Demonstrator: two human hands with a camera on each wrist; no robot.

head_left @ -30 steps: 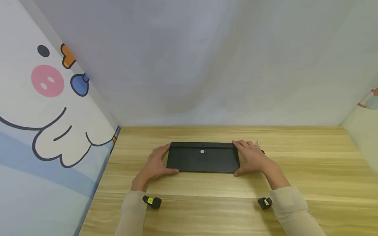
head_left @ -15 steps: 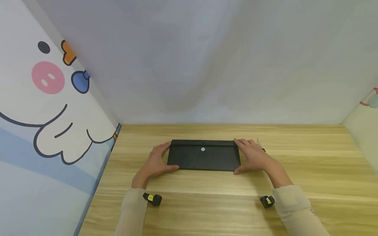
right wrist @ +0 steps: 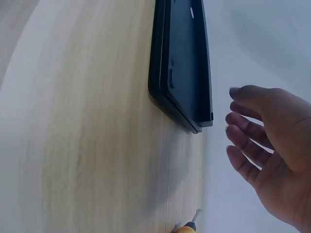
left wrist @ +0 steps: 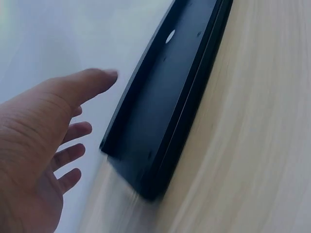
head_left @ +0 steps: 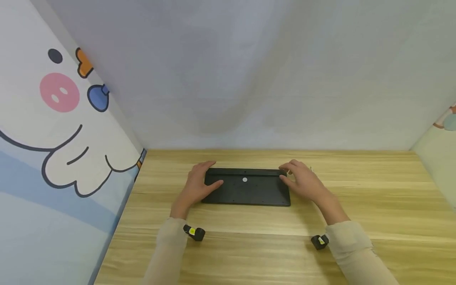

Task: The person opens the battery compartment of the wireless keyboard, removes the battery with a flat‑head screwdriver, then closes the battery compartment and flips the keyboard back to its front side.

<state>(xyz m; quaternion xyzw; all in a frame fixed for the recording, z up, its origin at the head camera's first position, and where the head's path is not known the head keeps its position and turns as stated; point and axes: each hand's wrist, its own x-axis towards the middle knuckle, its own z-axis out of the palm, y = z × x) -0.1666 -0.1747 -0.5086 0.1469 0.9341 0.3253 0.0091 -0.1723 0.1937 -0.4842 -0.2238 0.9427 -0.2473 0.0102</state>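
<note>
A black keyboard (head_left: 246, 192) lies face down on the wooden table, its raised ridge along the far side and a round white sticker near that ridge. At its left end is my left hand (head_left: 195, 185), thumb over the underside and fingers by the far corner. In the left wrist view a gap shows between this hand (left wrist: 43, 131) and the keyboard (left wrist: 163, 97). My right hand (head_left: 303, 181) hovers by the far right corner with loosely bent fingers. The right wrist view likewise shows the right hand (right wrist: 272, 141) apart from the keyboard (right wrist: 184, 63), holding nothing.
A screwdriver with a yellow handle (right wrist: 185, 228) lies on the table (head_left: 249, 253) beyond my right hand, mostly hidden in the head view. A pale wall (head_left: 270, 79) rises behind the table, and a cartoon-printed panel (head_left: 39, 118) stands at left.
Both hands have let go of the keyboard's ends and moved up toward its far corners, the left also slightly rightward. The keyboard stays in nearly the same place.
</note>
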